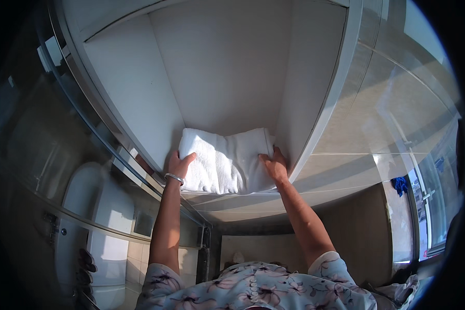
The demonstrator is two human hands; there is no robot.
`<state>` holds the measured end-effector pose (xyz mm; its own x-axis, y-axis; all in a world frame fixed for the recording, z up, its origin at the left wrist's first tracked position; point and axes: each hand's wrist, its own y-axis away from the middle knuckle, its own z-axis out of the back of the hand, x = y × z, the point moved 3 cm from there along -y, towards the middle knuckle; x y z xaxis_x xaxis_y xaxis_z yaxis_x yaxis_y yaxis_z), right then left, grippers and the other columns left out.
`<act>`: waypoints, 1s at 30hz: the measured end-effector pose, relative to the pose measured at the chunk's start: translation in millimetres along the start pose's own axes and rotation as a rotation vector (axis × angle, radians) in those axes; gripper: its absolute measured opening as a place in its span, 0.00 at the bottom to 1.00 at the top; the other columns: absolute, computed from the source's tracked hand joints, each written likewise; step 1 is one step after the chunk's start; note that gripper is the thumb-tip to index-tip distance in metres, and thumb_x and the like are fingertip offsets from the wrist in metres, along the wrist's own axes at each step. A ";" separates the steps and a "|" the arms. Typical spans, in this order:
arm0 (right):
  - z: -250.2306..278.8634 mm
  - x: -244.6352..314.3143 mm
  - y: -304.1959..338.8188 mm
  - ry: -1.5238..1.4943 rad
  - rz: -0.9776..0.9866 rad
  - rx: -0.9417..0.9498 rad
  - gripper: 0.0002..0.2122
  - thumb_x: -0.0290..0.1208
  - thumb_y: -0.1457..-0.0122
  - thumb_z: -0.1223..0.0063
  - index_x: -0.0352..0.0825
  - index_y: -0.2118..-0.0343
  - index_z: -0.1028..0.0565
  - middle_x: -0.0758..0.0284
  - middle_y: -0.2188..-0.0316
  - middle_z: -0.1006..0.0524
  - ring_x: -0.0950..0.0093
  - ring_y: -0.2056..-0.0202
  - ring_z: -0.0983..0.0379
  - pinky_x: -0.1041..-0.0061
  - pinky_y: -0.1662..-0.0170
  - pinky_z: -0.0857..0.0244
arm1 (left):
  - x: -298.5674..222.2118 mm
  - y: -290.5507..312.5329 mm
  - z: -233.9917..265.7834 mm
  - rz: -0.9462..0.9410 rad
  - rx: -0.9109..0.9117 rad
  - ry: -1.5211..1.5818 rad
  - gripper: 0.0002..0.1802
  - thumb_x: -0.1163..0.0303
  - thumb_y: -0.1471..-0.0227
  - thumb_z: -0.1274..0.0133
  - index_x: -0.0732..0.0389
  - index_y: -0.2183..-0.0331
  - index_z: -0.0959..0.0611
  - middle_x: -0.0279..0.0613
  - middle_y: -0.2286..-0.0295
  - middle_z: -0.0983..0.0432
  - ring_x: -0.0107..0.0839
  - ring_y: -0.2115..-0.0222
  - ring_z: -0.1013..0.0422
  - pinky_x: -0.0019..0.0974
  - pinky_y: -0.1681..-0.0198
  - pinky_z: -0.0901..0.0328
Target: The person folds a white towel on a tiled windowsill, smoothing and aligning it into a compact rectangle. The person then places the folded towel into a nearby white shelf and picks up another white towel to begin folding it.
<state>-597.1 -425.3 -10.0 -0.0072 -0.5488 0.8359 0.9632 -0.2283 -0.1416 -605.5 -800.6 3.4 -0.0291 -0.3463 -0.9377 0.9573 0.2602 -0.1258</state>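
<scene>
Two folded white towels, or one folded in two parts, lie on the bottom of a white wall niche (222,67); I cannot tell which. My left hand (180,164) grips the left edge of the white towel (206,160), thumb on top and the other fingers hidden at its side. A silver bangle is on that wrist. At the right edge of the towel, my right hand (275,165) holds on in the same way, thumb on top. Sunlight falls across the towel's middle.
A curved glass panel with a metal rail (95,139) stands close on the left, with a white toilet (106,206) seen beyond it. Beige tiles (346,124) cover the wall on the right. A window (431,196) with a blue cloth (399,186) is at far right.
</scene>
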 end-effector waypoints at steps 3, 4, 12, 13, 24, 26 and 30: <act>-11.6 -5.7 -27.6 0.009 -0.081 -0.029 0.27 0.40 0.50 0.40 0.29 0.48 0.29 0.46 0.57 0.20 0.49 0.52 0.23 0.57 0.47 0.30 | 18.2 -40.2 -17.8 0.045 0.053 0.033 0.34 0.51 0.59 0.30 0.70 0.59 0.20 0.50 0.65 0.19 0.39 0.67 0.23 0.42 0.62 0.30; -16.4 -12.4 -36.9 0.039 -0.088 -0.054 0.27 0.39 0.50 0.41 0.28 0.48 0.29 0.46 0.57 0.20 0.49 0.52 0.23 0.56 0.47 0.30 | 22.2 -52.0 -22.5 0.023 0.032 -0.050 0.34 0.51 0.60 0.30 0.70 0.60 0.20 0.51 0.65 0.19 0.41 0.66 0.23 0.42 0.61 0.30; -64.0 -32.2 -24.8 0.677 0.082 -0.056 0.33 0.44 0.47 0.40 0.34 0.39 0.34 0.51 0.39 0.38 0.54 0.37 0.42 0.51 0.38 0.45 | 65.9 -58.7 -72.8 -0.086 0.004 -0.701 0.46 0.51 0.56 0.33 0.59 0.40 0.32 0.57 0.40 0.39 0.53 0.40 0.41 0.55 0.40 0.40; -70.1 -32.7 -21.3 0.733 0.148 -0.086 0.35 0.46 0.46 0.39 0.35 0.38 0.35 0.52 0.36 0.41 0.54 0.34 0.46 0.49 0.36 0.49 | 56.9 -53.0 -85.5 -0.141 0.027 -0.753 0.48 0.48 0.56 0.34 0.57 0.38 0.33 0.56 0.36 0.44 0.53 0.35 0.46 0.59 0.38 0.44; -88.1 -20.6 23.2 0.751 0.458 0.151 0.50 0.46 0.63 0.26 0.43 0.34 0.40 0.50 0.35 0.43 0.51 0.32 0.50 0.42 0.36 0.56 | 37.2 9.1 -108.5 -0.452 0.476 -0.918 0.65 0.42 0.71 0.27 0.46 0.33 0.40 0.52 0.32 0.53 0.56 0.30 0.63 0.74 0.35 0.71; -89.9 -21.3 24.0 0.832 0.492 0.121 0.45 0.41 0.59 0.29 0.41 0.36 0.39 0.49 0.37 0.41 0.52 0.35 0.46 0.45 0.38 0.52 | 39.9 15.4 -105.4 -0.456 0.444 -0.949 0.63 0.49 0.70 0.26 0.46 0.34 0.39 0.51 0.32 0.52 0.55 0.30 0.62 0.74 0.35 0.71; -98.3 -26.5 23.9 0.907 0.542 0.101 0.27 0.31 0.50 0.41 0.32 0.45 0.33 0.51 0.51 0.31 0.56 0.47 0.34 0.56 0.47 0.39 | 56.0 29.1 -89.3 -0.545 0.262 -0.897 0.58 0.65 0.70 0.28 0.46 0.35 0.36 0.49 0.32 0.51 0.51 0.30 0.58 0.72 0.34 0.70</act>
<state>-600.3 -495.3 -87.7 0.2724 -0.9613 -0.0403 0.9152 0.2718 -0.2974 -605.0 -732.0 -81.7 -0.3505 -0.9184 -0.1838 0.9141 -0.2927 -0.2807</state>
